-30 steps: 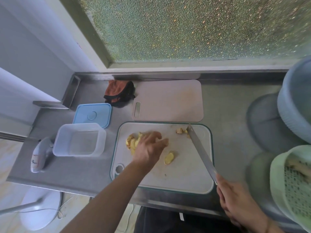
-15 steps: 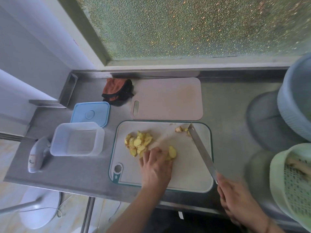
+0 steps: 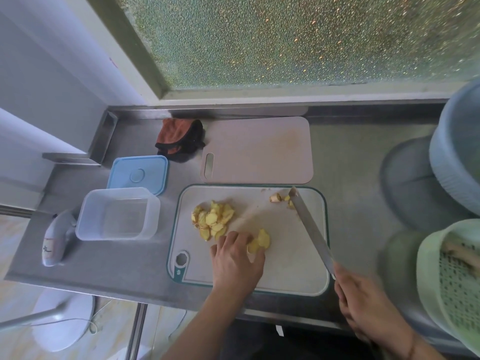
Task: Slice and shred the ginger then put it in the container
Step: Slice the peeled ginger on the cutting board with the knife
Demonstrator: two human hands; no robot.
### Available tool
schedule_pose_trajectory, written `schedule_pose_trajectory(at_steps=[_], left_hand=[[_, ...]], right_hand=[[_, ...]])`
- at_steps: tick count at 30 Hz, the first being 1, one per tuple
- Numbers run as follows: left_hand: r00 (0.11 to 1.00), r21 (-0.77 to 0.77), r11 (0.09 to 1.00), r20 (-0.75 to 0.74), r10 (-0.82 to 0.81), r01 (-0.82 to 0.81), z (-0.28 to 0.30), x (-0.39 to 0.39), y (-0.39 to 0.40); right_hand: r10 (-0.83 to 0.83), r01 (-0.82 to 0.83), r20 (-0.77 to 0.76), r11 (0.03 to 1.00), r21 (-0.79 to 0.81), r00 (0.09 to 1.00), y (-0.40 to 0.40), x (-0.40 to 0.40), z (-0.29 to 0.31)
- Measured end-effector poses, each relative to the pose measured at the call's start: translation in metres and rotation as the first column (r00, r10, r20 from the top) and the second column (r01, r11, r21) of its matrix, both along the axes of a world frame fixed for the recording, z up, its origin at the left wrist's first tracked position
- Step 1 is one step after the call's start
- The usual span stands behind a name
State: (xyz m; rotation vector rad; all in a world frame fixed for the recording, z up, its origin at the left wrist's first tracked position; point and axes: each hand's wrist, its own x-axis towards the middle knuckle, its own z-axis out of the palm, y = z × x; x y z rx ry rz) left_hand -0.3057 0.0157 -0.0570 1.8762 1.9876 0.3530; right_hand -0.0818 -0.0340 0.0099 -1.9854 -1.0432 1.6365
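Observation:
A pile of yellow ginger slices [image 3: 213, 220] lies on the left part of the white cutting board [image 3: 291, 258] with a green rim. My left hand [image 3: 235, 261] rests on the board and its fingers hold a ginger piece [image 3: 261, 241]. My right hand [image 3: 363, 305] grips the handle of a long knife [image 3: 310, 227], whose blade lies slanted over the board's right side. Small ginger scraps [image 3: 279, 198] sit by the blade tip. A clear plastic container [image 3: 118, 214] stands open left of the board.
A blue lid [image 3: 139, 175] lies behind the container. A second, pinkish board [image 3: 259, 150] and an orange-black cloth [image 3: 180, 139] lie near the window. A white gadget [image 3: 55, 240] sits at the far left. Blue [image 3: 457, 152] and green [image 3: 452, 281] baskets stand at the right.
My left hand left the slice pile, drew back toward me and took hold of the separate ginger piece. The knife has stayed nearly still.

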Motion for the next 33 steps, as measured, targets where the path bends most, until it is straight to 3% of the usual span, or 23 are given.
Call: schedule_pose_trajectory(at_steps=[3, 7, 12, 18, 22, 26, 31, 33], left_hand=[[1.0, 0.009, 1.0, 0.009, 0.025, -0.025, -0.003, 0.001, 0.001], [1.0, -0.151, 0.988, -0.016, 0.025, -0.027, 0.003, 0.0, 0.004], [0.997, -0.206, 0.977, 0.044, 0.059, -0.049, 0.013, 0.004, 0.01], [0.973, -0.111, 0.991, 0.212, 0.095, -0.072, 0.011, -0.01, 0.017], [0.982, 0.002, 0.999, 0.183, -0.047, 0.047, 0.015, -0.024, 0.035], [0.939, -0.085, 0.948, 0.194, -0.285, 0.305, 0.027, -0.015, 0.061], [0.966, -0.261, 0.965, 0.255, 0.041, 0.028, 0.026, 0.004, 0.063], [0.965, -0.272, 0.962, 0.241, 0.103, -0.035, 0.02, 0.005, 0.055]], right_hand=[[-0.018, 0.018, 0.004, 1.0, -0.005, 1.0, 0.0, 0.001, -0.001], [-0.065, 0.062, -0.058, 0.997, -0.044, 0.996, 0.001, 0.0, 0.0], [-0.05, 0.048, -0.063, 0.999, -0.025, 0.997, 0.004, 0.001, 0.002], [-0.044, 0.044, -0.045, 0.999, -0.009, 0.998, 0.008, 0.001, 0.004], [-0.064, 0.063, -0.05, 0.998, -0.024, 0.997, 0.008, 0.002, 0.005], [-0.093, 0.09, -0.076, 0.995, -0.034, 0.993, 0.008, 0.002, 0.005], [-0.129, 0.126, -0.083, 0.991, -0.036, 0.988, 0.004, 0.003, 0.004], [-0.129, 0.126, -0.078, 0.991, -0.037, 0.989, 0.003, 0.004, 0.003]])
